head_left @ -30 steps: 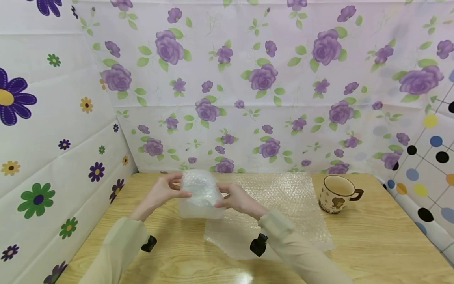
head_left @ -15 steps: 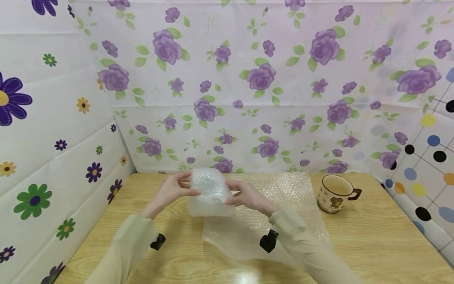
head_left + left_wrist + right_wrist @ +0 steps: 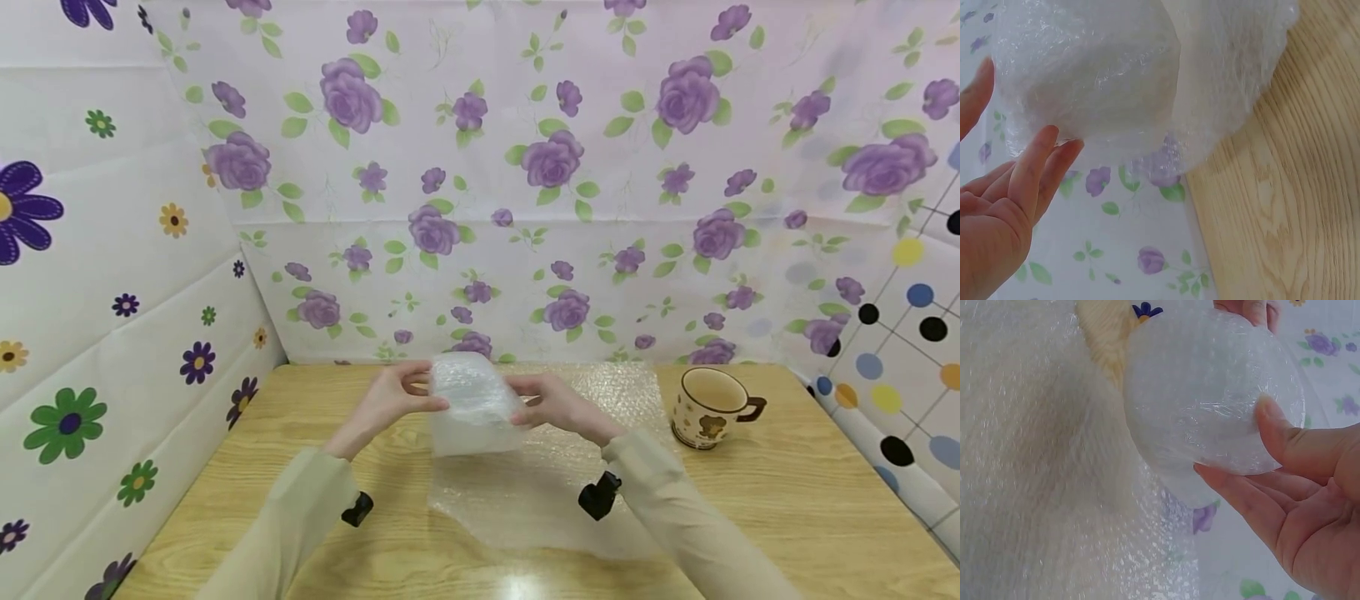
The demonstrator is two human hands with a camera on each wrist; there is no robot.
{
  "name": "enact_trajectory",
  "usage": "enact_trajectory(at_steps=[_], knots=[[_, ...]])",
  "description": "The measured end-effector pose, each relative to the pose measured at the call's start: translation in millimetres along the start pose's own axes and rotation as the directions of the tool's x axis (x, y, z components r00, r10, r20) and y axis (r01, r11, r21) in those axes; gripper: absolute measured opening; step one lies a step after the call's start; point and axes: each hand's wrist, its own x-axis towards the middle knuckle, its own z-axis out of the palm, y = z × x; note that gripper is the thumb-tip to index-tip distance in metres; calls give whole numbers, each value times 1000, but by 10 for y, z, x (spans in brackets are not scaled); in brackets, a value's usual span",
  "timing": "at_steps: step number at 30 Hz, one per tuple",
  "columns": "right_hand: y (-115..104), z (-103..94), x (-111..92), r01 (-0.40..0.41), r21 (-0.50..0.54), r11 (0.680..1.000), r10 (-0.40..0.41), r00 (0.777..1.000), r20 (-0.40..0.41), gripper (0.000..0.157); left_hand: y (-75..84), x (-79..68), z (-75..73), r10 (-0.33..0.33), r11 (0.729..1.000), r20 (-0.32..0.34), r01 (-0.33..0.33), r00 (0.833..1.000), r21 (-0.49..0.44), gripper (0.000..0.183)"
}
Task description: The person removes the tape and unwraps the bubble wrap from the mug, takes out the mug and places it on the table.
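A whitish, translucent bundle in bubble wrap (image 3: 474, 408) is held up between both hands over the left part of a flat bubble wrap sheet (image 3: 600, 467). My left hand (image 3: 396, 398) grips its left side, thumb toward me and fingers behind. On its right side my right hand (image 3: 555, 407) pinches it the same way. From the right wrist, the bundle (image 3: 1210, 394) looks rounded, with the right thumb (image 3: 1285, 434) pressed on its face. Its contents are hidden by the wrap. In the left wrist view, the left fingers (image 3: 1035, 169) touch the bundle's edge.
A cream mug (image 3: 708, 408) with a bear print and brown handle stands on the wooden table (image 3: 810, 517), right of the sheet. A purple-flowered cloth (image 3: 510, 167) hangs behind the table. Patterned cloths flank both sides.
Both hands have carried the bundle to the right, so that it now hangs over the sheet's left part. The mug and the sheet stay in place.
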Motion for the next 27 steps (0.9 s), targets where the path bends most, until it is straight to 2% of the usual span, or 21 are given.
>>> enact_trajectory(at_steps=[7, 14, 18, 23, 27], knots=[[76, -164, -74, 19, -9, 1000, -19, 1000, 13, 58, 70, 26, 153, 1, 999, -48, -3, 999, -52, 69], [159, -319, -152, -27, 38, 999, 27, 1000, -2, 52, 80, 45, 311, 35, 994, -82, -44, 996, -103, 59], [224, -391, -192, -27, 22, 999, 27, 999, -17, 46, 92, 40, 404, 43, 990, -120, -59, 992, -129, 56], [296, -493, -241, -5, -21, 1000, 5, 1000, -4, 41, 129, 24, 524, 27, 987, -171, -54, 985, -155, 51], [338, -574, -291, -12, -9, 1000, 12, 1000, 13, 44, 138, 15, 624, 8, 985, -185, -40, 983, -168, 46]])
